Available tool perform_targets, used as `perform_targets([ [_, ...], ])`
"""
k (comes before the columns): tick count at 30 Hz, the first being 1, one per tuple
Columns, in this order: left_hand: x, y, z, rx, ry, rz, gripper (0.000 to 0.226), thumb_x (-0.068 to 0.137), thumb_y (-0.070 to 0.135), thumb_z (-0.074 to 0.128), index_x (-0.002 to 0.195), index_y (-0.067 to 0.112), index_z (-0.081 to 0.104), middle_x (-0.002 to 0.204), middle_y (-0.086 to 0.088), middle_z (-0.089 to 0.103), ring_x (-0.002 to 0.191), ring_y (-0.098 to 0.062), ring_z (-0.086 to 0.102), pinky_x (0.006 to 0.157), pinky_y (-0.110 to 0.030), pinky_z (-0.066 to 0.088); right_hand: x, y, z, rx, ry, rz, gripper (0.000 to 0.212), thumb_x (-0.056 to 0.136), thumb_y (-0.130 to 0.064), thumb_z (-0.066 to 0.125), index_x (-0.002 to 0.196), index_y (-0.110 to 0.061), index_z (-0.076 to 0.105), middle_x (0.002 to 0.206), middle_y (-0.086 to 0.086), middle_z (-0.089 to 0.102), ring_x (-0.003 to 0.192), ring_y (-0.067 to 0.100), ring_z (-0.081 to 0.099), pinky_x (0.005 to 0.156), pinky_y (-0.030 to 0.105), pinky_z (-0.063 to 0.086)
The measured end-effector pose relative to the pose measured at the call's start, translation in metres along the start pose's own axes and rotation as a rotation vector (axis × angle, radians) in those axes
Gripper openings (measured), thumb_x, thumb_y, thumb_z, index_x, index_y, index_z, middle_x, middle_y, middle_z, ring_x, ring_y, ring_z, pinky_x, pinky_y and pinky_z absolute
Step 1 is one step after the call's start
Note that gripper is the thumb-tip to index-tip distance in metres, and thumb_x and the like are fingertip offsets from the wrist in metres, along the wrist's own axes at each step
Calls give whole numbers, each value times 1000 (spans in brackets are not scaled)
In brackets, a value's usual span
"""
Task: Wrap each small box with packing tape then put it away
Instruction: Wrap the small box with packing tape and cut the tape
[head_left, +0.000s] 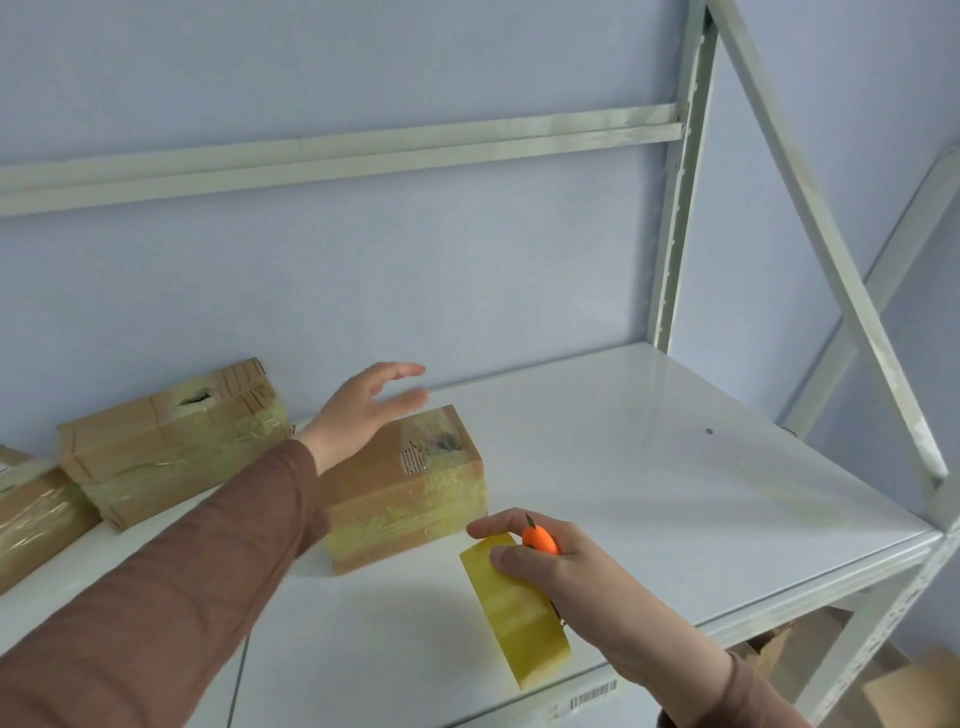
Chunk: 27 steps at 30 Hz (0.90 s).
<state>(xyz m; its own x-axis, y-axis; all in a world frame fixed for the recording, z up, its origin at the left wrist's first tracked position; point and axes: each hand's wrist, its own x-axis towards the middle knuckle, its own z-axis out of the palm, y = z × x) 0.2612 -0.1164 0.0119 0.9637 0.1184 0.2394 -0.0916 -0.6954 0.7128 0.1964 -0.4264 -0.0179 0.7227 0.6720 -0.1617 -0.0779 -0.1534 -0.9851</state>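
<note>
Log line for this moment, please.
left hand open above taped box | right hand holds tape roll, orange cutter | shelf

No legible text anywhere. Only a small white barcode sticker (592, 695) on the front edge of the white metal shelf board (675, 467), bars visible, digits too small to make out. Faint dark printed marks and a row of short stripes on the top of the nearest brown cardboard box wrapped in yellowish tape (410, 483), too blurred to read. Nothing readable on the second taped cardboard box further left (166, 441), nor on the yellow roll of packing tape (514, 613) or the orange utility knife (540, 538).
</note>
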Motion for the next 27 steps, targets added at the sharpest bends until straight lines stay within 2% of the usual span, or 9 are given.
perform_targets([
  [3,-16,0,-8,369,-533,-67,124,63,90,65,162,44,5,162,32,1,147,7,3,124,-33,6,1,2,-1,-4,-4,3,23,100,-27,62,104,-44,75,92,4,60,82,22,55,78,37,44],
  [6,-13,-3,3,652,-585,-74,136,62,88,69,159,44,-15,165,25,-14,152,-3,-9,125,-38,1,3,6,-1,-4,-2,-2,24,100,-27,61,106,-47,74,95,4,62,84,21,58,80,36,46],
  [10,-4,3,8,575,-504,-100,125,69,70,76,163,37,2,165,6,18,151,-19,16,125,-42,14,8,11,-4,5,18,-24,26,99,-28,62,112,-48,72,96,7,55,85,22,55,81,36,42],
  [13,-1,3,-3,229,-542,-259,114,64,63,80,160,41,23,158,5,39,140,-17,44,120,-42,34,10,-1,-7,51,39,-89,31,87,-36,66,115,-47,72,103,15,65,91,20,61,84,34,45],
  [15,1,2,-10,-89,-611,-401,85,74,49,79,151,36,46,144,-4,60,123,-25,64,112,-46,46,15,-14,-12,99,73,-134,35,81,-39,66,115,-47,73,116,18,70,93,24,67,84,38,47],
  [18,1,0,-16,-286,-623,-489,48,87,40,73,130,21,66,128,-13,69,112,-33,66,107,-51,47,29,-32,-18,105,122,-180,30,91,-37,69,120,-46,71,124,13,69,113,34,67,95,46,49],
  [20,1,2,-23,-182,-534,-399,41,96,38,69,136,31,64,134,-3,68,119,-24,66,110,-44,47,38,-38,-17,106,107,-184,30,98,-30,67,125,-44,68,124,9,71,117,29,66,109,53,44],
  [23,-4,8,-26,127,-401,-92,51,105,27,58,149,49,45,151,23,49,140,1,44,119,-22,30,48,-38,-14,116,79,-192,37,98,-24,67,130,-43,65,124,1,72,113,19,69,106,40,49],
  [27,-18,1,-13,380,-250,167,53,108,6,43,155,30,43,161,18,32,151,4,18,128,-27,13,57,-31,-15,124,164,-264,40,97,-22,68,130,-45,64,127,-2,70,112,15,68,108,40,47],
])
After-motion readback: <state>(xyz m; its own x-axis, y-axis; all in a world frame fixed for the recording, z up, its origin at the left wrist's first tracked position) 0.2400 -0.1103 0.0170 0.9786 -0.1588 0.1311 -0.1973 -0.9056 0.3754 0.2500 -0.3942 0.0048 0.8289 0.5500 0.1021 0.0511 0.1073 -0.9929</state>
